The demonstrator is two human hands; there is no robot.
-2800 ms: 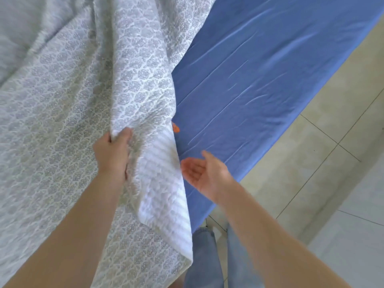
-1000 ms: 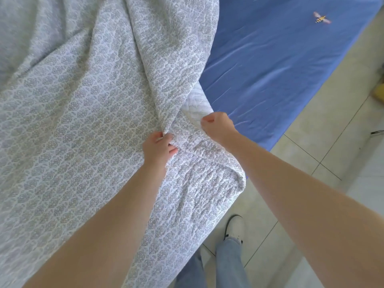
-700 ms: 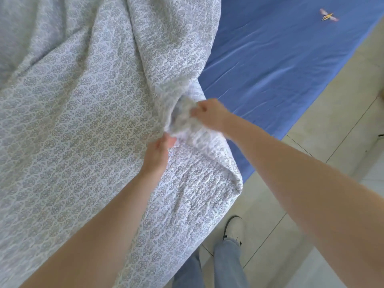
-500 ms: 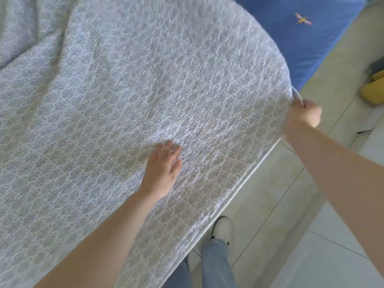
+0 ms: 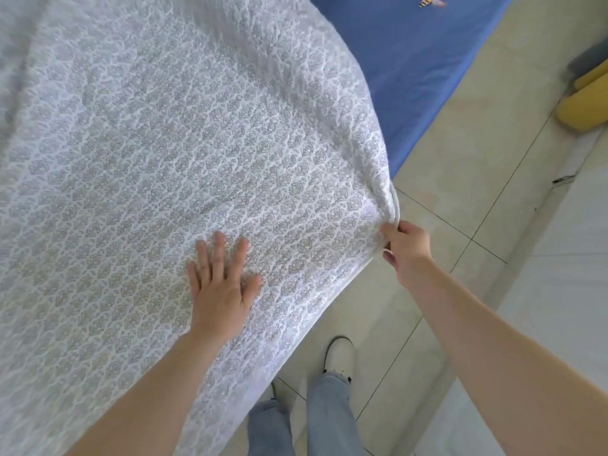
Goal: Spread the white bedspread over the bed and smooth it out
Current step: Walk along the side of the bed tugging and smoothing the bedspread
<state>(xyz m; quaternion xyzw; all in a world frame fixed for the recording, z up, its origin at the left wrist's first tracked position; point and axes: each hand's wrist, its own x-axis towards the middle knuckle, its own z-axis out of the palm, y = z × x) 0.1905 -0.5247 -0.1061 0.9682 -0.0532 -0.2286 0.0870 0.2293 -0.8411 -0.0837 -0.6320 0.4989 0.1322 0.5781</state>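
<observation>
My left hand [image 5: 221, 291] lies flat, fingers [image 5: 219, 246] wide, pinning the bedspread [image 5: 197, 143]; right hand [image 5: 406, 250] pinches its edge, likely tensioning it toward the uncovered blue sheet [image 5: 411, 60].

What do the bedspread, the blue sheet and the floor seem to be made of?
Bedspread: quilted fabric, probably cotton, matte; puffy stitched cells with a grey floral print and a piped edge.
Sheet: thin woven cloth, smooth with a slight sheen; a bee motif on it.
Floor: beige tiles, likely ceramic, faintly glossy; straight grout lines show.
</observation>
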